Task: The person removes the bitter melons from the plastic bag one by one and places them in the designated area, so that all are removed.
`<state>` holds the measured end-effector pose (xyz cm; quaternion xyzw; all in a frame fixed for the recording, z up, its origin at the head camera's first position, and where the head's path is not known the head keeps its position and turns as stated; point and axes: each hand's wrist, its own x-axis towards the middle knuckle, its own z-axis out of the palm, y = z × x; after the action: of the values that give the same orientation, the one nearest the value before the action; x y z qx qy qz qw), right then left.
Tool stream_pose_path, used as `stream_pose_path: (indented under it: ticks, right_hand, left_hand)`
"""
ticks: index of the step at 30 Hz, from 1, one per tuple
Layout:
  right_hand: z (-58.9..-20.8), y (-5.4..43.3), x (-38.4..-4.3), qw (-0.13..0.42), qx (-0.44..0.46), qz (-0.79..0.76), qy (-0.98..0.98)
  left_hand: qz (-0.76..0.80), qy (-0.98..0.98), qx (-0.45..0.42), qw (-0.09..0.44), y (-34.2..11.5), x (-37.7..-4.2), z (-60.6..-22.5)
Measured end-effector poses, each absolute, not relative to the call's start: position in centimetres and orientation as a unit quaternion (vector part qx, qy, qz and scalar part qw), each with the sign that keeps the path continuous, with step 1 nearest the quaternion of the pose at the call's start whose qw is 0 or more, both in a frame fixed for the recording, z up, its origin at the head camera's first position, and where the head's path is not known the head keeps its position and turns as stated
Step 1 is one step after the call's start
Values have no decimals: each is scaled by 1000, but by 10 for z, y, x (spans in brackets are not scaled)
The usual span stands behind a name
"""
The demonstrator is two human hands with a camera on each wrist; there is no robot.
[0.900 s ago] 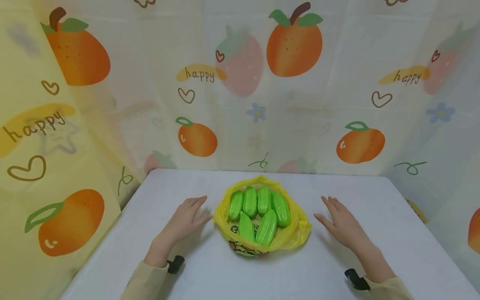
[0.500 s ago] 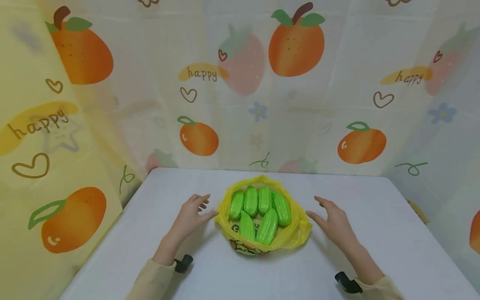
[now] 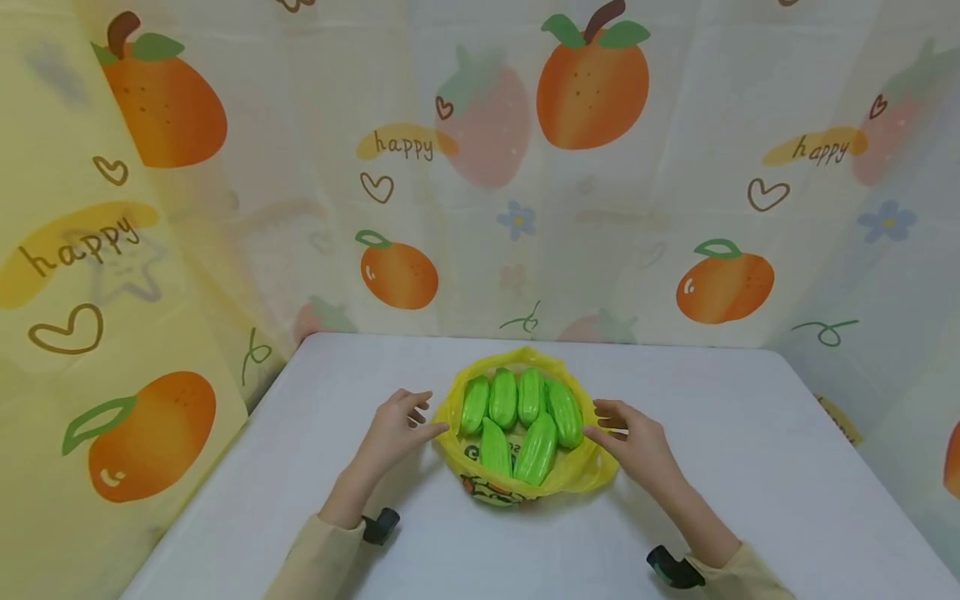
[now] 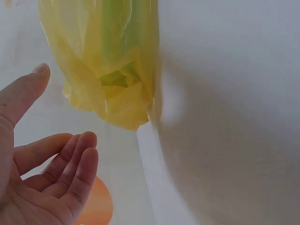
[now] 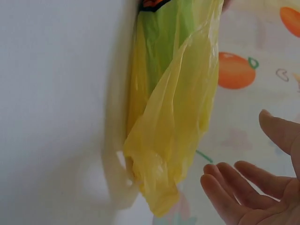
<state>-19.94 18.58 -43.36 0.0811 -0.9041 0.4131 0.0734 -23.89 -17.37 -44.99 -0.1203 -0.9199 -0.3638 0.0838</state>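
Note:
A yellow plastic bag (image 3: pixel 579 478) with a cartoon print on its front stands with its mouth spread wide on the white table. Inside it lie several glossy, bright green, cucumber-shaped vegetables (image 3: pixel 536 450). My left hand (image 3: pixel 393 429) hovers at the bag's left rim, thumb apart from loosely bent fingers. On the opposite side, my right hand (image 3: pixel 636 437) overlaps the right rim in the head view. Both wrist views show a gap between each hand and the bag; neither palm holds anything. Green shows through the bag's thin wall (image 4: pixel 108 101) in the left wrist view.
The white table (image 3: pixel 480 554) ends in a straight back edge just behind the bag. A fruit-printed curtain (image 3: pixel 465 250) hangs behind and along both sides. Black wrist cameras (image 3: pixel 381 527) sit at both cuffs.
Both hands have moved inward toward the bag, the right one farther, from beside the bag to its right rim. Their fingers have bent more. The bag and vegetables stay put.

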Motion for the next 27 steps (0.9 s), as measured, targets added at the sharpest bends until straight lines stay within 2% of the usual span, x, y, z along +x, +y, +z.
stream_pose_path:
  ticks: [8, 27]
  right_hand:
    - [-433, 174, -198, 21, 59, 459, -886]
    - [-447, 154, -197, -50, 26, 503, -862]
  left_hand:
    - [-358, -924, -118, 71, -168, -241, -455]
    - [-342, -935, -96, 27, -163, -242, -460]
